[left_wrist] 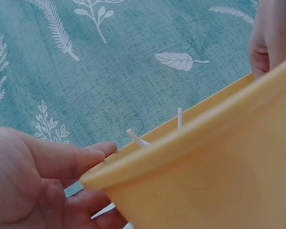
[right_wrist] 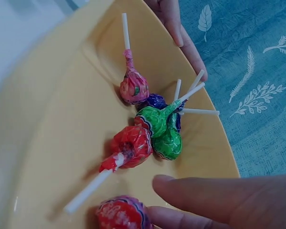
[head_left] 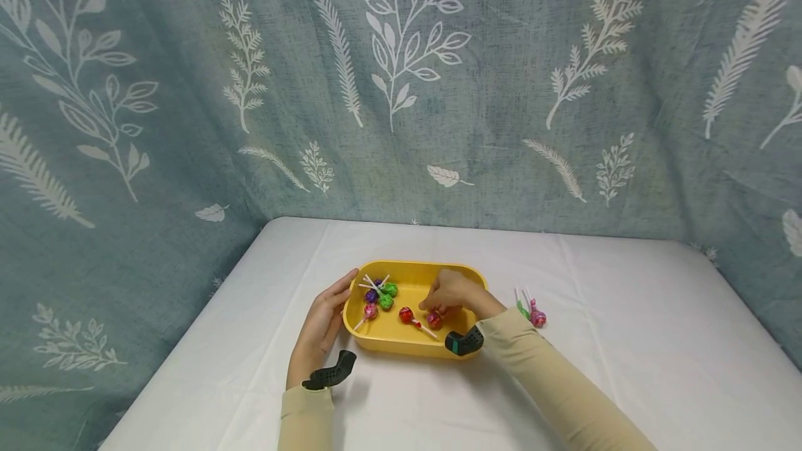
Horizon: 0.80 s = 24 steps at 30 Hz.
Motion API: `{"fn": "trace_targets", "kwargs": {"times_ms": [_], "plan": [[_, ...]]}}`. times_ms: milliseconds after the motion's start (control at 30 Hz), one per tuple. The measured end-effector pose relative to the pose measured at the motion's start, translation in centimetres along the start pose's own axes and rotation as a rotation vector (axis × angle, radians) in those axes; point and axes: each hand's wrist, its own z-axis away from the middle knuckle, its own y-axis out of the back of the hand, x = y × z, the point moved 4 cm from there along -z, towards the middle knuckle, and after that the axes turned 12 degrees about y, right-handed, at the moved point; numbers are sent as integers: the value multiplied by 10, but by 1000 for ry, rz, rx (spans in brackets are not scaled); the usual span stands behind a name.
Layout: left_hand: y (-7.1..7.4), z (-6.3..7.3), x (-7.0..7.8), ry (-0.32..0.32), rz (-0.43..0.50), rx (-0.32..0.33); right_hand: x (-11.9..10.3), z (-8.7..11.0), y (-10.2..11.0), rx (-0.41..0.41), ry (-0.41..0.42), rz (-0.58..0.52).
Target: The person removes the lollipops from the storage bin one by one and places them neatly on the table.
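Note:
My left hand (head_left: 322, 322) rests against the left end of a yellow tray (head_left: 395, 346), with straight fingers along its rim; the left wrist view shows fingers above and below that rim. Inside the tray, my right hand (head_left: 452, 291) reaches down at a red and pink lollipop (right_wrist: 121, 213). One finger meets its wrapper while the thumb (right_wrist: 200, 191) stays apart from it; the hand hides its stick. Beside it lies a red lollipop (right_wrist: 131, 147) with its stick toward the near wall.
Green lollipops (head_left: 386, 302), purple lollipops (head_left: 372, 296) and a pink lollipop (head_left: 370, 311) lie at the tray's left end. Right of the tray, another pink lollipop (head_left: 537, 318) and a green one (head_left: 523, 309) lie on the white tablecloth (head_left: 626, 312). A patterned curtain (head_left: 401, 159) hangs behind.

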Motion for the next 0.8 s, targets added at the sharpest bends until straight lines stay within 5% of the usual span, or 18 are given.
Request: {"fn": "trace_targets", "kwargs": {"times_ms": [333, 800], "plan": [[-1, -1, 0, -4, 4, -11, -2, 4, -4, -11, 23, -30], [0, 0, 0, -3, 5, -11, 2, 13, 0, 12, 38, -321]]}}
